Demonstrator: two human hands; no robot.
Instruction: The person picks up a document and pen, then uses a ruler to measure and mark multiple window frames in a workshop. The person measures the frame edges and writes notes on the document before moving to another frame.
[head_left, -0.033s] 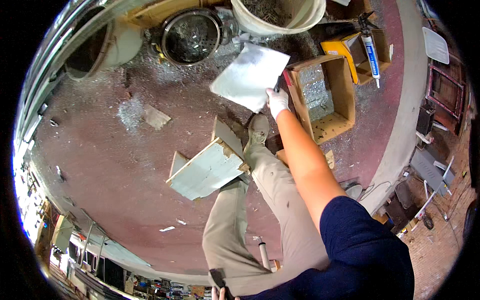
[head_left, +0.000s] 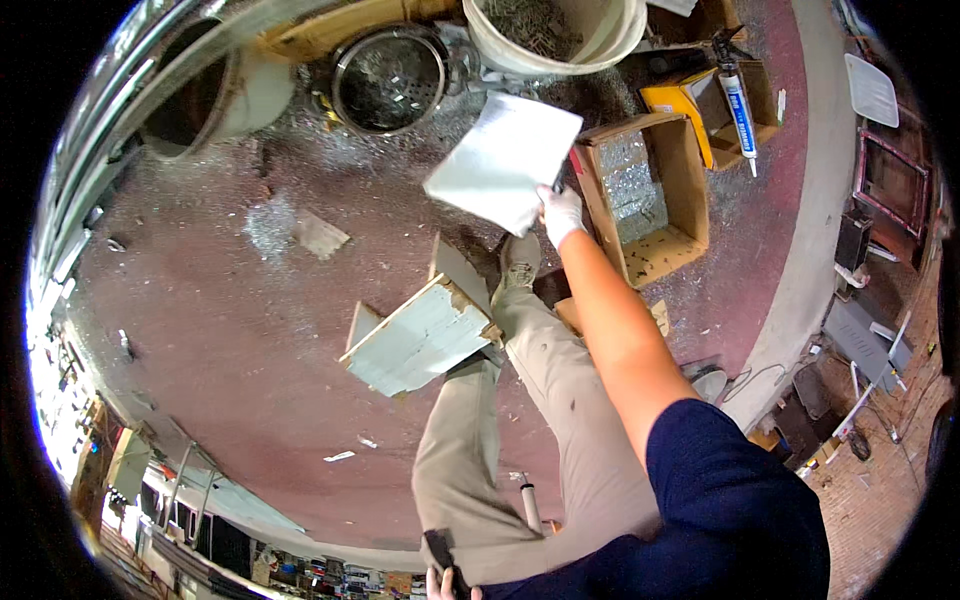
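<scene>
My right hand (head_left: 561, 212), in a white glove, is closed on the near right corner of a flat, four-sided silver sheet (head_left: 508, 160). A small dark piece shows by the fingers; I cannot tell whether it belongs to the sheet. The sheet hangs above the floor, past my shoe (head_left: 519, 260). At the lower edge, the fingertips of my left hand (head_left: 440, 585) curl around a slim black object (head_left: 441, 550) against my leg; its kind cannot be made out. An open cardboard box (head_left: 690, 190) with silvery bits inside stands just right of my right hand.
A pale wooden stool-like piece (head_left: 422, 340) stands by my left leg. Farther off are a round metal strainer (head_left: 345, 85), a white bucket (head_left: 600, 62) of small metal pieces, and a sealant gun (head_left: 741, 110) on a yellow-edged box. Shiny scraps (head_left: 270, 225) litter the dark red floor.
The whole view has shifted slightly. The sheet is tilted a little differently in my right hand, and slightly more of my left hand shows.
</scene>
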